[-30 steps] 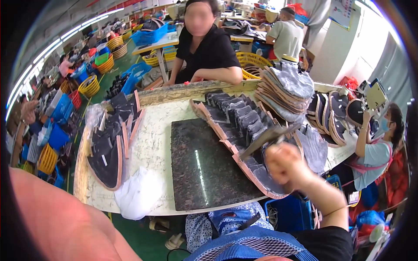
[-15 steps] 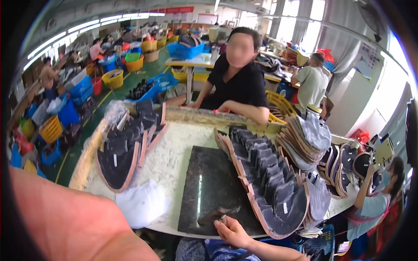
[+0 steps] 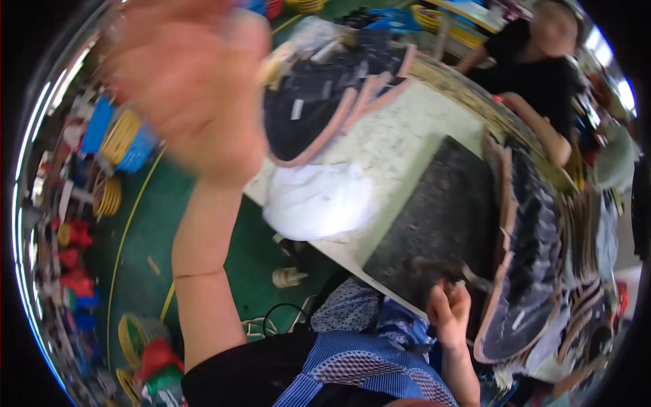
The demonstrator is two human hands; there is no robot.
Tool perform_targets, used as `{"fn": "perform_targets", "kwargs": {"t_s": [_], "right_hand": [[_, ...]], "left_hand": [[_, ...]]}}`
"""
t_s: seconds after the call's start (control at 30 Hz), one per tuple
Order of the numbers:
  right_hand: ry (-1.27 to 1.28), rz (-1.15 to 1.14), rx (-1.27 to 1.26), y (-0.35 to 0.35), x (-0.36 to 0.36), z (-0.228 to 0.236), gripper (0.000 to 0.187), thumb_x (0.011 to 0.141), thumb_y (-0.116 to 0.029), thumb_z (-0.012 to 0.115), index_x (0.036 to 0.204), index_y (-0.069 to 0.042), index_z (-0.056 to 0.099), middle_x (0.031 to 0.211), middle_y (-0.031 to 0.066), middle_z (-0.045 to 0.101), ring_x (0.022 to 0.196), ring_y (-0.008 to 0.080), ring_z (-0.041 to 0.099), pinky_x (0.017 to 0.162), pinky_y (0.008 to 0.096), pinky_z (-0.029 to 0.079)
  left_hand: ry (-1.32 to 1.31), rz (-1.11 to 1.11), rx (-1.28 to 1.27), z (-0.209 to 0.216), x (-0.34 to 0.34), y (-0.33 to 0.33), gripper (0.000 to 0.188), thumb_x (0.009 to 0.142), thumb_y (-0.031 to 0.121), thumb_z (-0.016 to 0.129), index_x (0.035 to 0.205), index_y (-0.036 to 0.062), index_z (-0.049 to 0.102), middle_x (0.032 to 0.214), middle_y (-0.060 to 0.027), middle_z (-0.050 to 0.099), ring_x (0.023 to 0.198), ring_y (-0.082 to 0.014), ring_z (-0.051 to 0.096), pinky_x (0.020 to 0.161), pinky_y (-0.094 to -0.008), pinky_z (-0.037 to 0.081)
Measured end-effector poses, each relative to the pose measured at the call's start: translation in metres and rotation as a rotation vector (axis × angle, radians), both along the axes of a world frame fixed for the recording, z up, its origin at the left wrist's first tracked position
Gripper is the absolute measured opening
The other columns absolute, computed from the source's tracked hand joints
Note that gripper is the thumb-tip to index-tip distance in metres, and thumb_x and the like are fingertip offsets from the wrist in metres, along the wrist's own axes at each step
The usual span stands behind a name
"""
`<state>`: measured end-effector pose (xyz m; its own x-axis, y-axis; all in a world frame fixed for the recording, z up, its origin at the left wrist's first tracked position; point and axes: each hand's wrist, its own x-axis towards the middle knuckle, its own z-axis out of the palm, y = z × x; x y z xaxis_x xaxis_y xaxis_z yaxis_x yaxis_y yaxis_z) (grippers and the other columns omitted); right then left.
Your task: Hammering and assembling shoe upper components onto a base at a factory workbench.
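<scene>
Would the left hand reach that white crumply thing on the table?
Probably yes: the white crumpled thing lies uncovered at the edge of the table, and nothing seems to block the left hand.

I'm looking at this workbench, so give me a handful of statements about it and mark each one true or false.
1. The right hand holds a dark tool above the dark slab. True.
2. The white bundle lies on the dark slab. False: it lies on the pale tabletop, left of the slab.
3. A row of black pieces with tan edges lies along the slab's right side. True.
4. The left hand rests on the slab. False: it is raised and blurred at the picture's upper left.
5. A person in a black top is across the table. True.
</scene>
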<state>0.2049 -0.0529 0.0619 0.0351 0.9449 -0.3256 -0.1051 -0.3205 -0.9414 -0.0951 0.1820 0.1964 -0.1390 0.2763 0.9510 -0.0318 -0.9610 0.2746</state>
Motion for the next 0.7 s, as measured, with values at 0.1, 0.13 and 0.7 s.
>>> {"fn": "perform_targets", "kwargs": {"t_s": [0.1,0.13,0.7], "right_hand": [[0.027,-0.059,0.013,0.000,-0.013,0.007,0.023,0.100,-0.016,0.065,0.084,-0.008,0.050,0.061,-0.0050,0.048,0.047,0.0026,0.040,0.041,0.0206,0.029],[0.050,-0.009,-0.004,-0.001,-0.015,0.008,0.022,0.100,-0.016,0.065,0.085,-0.008,0.050,0.060,-0.0045,0.048,0.046,0.0029,0.040,0.041,0.0204,0.029],[0.058,-0.071,0.185,0.131,-0.076,0.022,0.020,0.095,-0.013,0.070,0.093,-0.007,0.051,0.073,-0.0015,0.052,0.052,0.0055,0.047,0.044,0.0215,0.036]], "left_hand": [[0.373,0.378,-0.347,-0.035,-0.059,0.039,0.029,0.094,0.001,0.060,0.122,0.0026,0.058,0.115,-0.0115,0.063,0.110,-0.0183,0.061,0.095,-0.0334,0.049],[0.561,0.454,-0.439,-0.053,-0.081,0.054,0.037,0.091,0.000,0.060,0.127,0.0025,0.056,0.116,-0.0151,0.064,0.113,-0.0268,0.062,0.097,-0.0371,0.049],[1.300,0.595,0.035,-0.035,-0.128,0.016,0.022,0.071,-0.008,0.064,0.091,-0.0007,0.061,0.119,-0.0089,0.068,0.113,-0.0305,0.063,0.096,-0.0424,0.051]]}}
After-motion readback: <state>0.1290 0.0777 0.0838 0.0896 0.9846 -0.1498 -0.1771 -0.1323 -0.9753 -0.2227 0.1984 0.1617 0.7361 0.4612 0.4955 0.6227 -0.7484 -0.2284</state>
